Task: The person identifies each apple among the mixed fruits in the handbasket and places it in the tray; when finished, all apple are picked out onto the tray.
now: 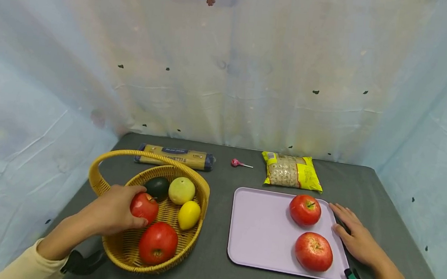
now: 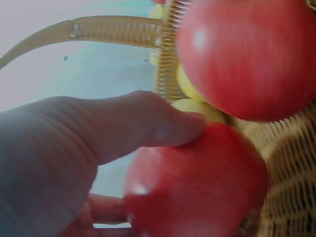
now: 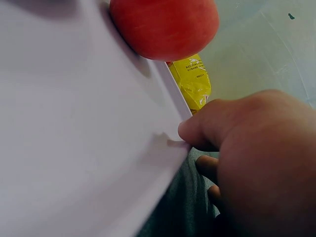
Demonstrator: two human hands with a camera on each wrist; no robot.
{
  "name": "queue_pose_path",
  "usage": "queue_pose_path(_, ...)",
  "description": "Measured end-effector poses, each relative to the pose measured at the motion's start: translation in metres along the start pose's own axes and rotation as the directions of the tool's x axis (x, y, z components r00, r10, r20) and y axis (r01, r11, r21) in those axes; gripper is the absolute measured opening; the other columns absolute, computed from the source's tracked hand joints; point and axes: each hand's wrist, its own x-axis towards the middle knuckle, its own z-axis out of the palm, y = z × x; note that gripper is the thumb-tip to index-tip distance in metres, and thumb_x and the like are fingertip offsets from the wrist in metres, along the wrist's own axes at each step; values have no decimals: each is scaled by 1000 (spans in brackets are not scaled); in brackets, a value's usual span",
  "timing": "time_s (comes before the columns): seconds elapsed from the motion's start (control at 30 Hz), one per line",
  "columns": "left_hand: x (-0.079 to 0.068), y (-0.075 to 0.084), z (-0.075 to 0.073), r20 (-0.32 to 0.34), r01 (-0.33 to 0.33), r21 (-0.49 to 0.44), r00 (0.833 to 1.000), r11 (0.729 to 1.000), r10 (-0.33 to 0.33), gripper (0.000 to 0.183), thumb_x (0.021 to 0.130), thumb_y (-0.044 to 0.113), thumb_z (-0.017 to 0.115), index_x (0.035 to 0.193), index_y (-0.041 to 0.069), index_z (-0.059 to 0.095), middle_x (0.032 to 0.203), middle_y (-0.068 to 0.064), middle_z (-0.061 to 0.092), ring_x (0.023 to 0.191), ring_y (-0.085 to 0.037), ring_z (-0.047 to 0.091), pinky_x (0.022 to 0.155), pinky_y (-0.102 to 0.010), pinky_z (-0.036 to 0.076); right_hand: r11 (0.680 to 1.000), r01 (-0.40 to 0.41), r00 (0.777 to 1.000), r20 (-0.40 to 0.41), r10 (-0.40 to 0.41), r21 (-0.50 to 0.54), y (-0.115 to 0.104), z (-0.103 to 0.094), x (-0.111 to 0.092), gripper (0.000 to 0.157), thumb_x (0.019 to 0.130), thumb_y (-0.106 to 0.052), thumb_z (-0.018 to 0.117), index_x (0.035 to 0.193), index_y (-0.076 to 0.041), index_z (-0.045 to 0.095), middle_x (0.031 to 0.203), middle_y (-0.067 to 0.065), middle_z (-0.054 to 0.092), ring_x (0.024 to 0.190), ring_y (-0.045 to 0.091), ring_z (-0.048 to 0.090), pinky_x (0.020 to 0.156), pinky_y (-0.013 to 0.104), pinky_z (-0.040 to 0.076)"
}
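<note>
In the head view my left hand (image 1: 114,210) reaches into a yellow woven basket (image 1: 126,243). Its thumb and fingers grip a red apple (image 1: 145,208), also close up in the left wrist view as a slightly blurred apple (image 2: 197,182). Another red apple (image 1: 158,243), a dark green avocado-like fruit (image 1: 157,187), a pale green round fruit (image 1: 181,190) and a lemon (image 1: 189,215) lie around it. My right hand (image 1: 359,240) rests at the right edge of a lilac tray (image 1: 259,232), fingers extended, thumb touching the rim. Two red apples (image 1: 305,210) sit on the tray's right side.
Behind the basket lies a spaghetti pack (image 1: 189,158). A pink lollipop (image 1: 235,162) and a yellow bag (image 1: 289,170) of pale contents are along the back of the grey table (image 1: 213,264). The basket's handle (image 1: 193,173) arches over its far side. Pale curtains surround the table.
</note>
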Motion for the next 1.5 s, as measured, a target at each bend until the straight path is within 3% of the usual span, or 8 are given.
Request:
queue_pose_path(0.2,-11,11,-10,-91,-94,-44,992,995,90,91,82,38,96,154,-1,57,124,-18,76,98,-24,73,77,-44,65,1000,1,1000,0,-1,-3,-1,0,-1,67,112,-25,61,171,-8,35,169,39,30,156,67,16,110,93,22)
queue_pose_path(0.37,-21,19,-11,-171,-257,-143,958,956,232,84,83,41,97,153,11,61,129,-7,76,103,-16,74,81,-34,64,1000,1,1000,-1,-1,-2,-1,0,-2,67,111,-25,61,171,-8,35,169,39,31,156,68,17,110,93,22)
queue_pose_path(0.53,-25,25,-6,-233,-479,-326,876,815,421,78,86,31,97,154,18,61,137,-3,73,114,-14,74,90,-30,66,1000,3,1000,3,-3,8,-1,-1,-1,68,111,-26,61,171,-9,35,170,39,30,156,68,16,110,93,21)
queue_pose_path(0.6,-24,28,-3,-235,-535,-385,845,752,481,78,87,23,96,156,20,60,141,-3,72,118,-14,74,94,-31,66,1000,3,1000,3,-3,11,-1,-1,-2,68,111,-26,61,171,-9,35,170,39,30,156,68,15,111,93,21)
queue_pose_path(0.7,-20,36,2,-229,-582,-428,810,692,540,80,88,18,95,158,21,58,144,-3,71,123,-14,72,96,-31,65,1000,4,1000,1,-4,17,-2,-1,-3,67,111,-26,61,171,-9,35,170,39,30,157,68,15,111,93,20)
queue_pose_path(1.0,-9,82,15,-202,-617,-539,756,573,623,84,87,18,95,161,22,56,149,1,67,126,-19,69,98,-38,65,1000,8,1000,5,-8,17,-1,-1,-2,67,112,-27,60,171,-10,34,170,38,30,156,68,15,110,94,20)
queue_pose_path(1.23,4,118,20,-267,-699,-527,676,483,687,85,86,18,95,161,20,56,148,-1,68,127,-20,71,102,-39,64,1000,-13,1000,13,13,7,-3,-2,-1,68,112,-29,60,172,-10,34,171,38,29,157,67,15,111,94,20)
queue_pose_path(1.5,14,157,25,-327,-717,-588,635,375,700,84,85,11,94,160,17,55,153,-2,66,134,-22,69,106,-41,62,1000,0,1000,10,0,14,-2,-3,-1,67,112,-27,60,172,-10,33,170,38,30,157,68,14,110,94,21)
